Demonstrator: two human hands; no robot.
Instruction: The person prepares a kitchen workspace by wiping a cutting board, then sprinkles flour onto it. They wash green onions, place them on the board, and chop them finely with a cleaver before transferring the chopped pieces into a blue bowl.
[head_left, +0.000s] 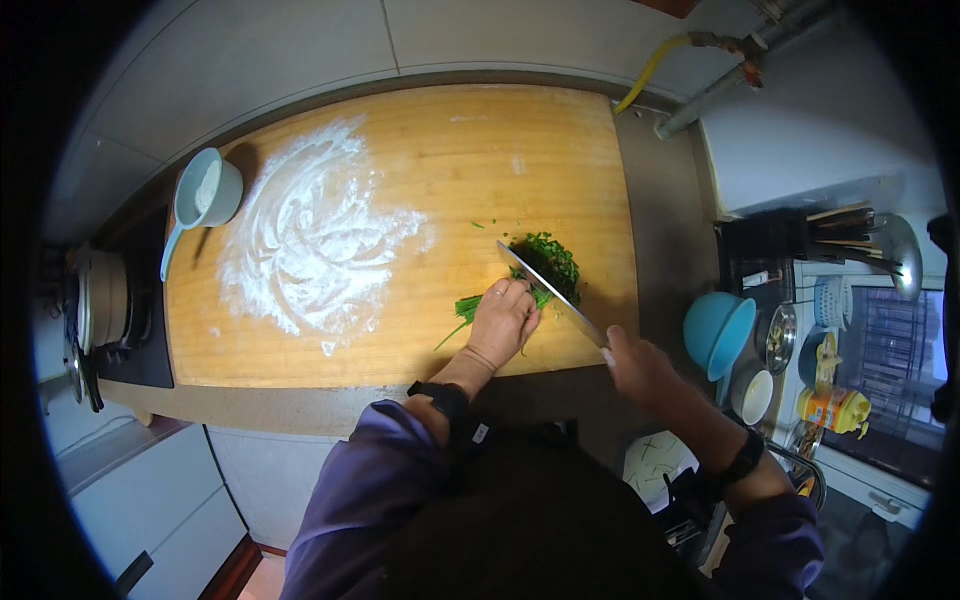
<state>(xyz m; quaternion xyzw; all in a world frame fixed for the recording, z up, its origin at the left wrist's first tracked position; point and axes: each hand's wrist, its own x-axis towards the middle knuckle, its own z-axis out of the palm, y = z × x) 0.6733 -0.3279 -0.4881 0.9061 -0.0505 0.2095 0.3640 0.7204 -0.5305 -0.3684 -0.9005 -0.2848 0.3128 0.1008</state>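
Observation:
On a large wooden board (450, 172), my left hand (501, 319) presses down a bunch of green stalks (469, 306), whose ends stick out to its left. My right hand (637, 364) grips the handle of a kitchen knife (555, 294). The blade slants up and left across the greens, close beside my left fingers. Finely chopped greens (553, 259) lie heaped on the blade's far side, with a few loose bits above its tip. White flour (315, 240) is spread over the board's left half.
A light blue handled scoop (225, 196) with white powder stands at the board's left edge. Farther left is a pot (105, 300) on a stove. A blue bowl (716, 330), a metal bowl (780, 337) and a yellow-capped container (832, 409) are at the right. A wall runs behind the board.

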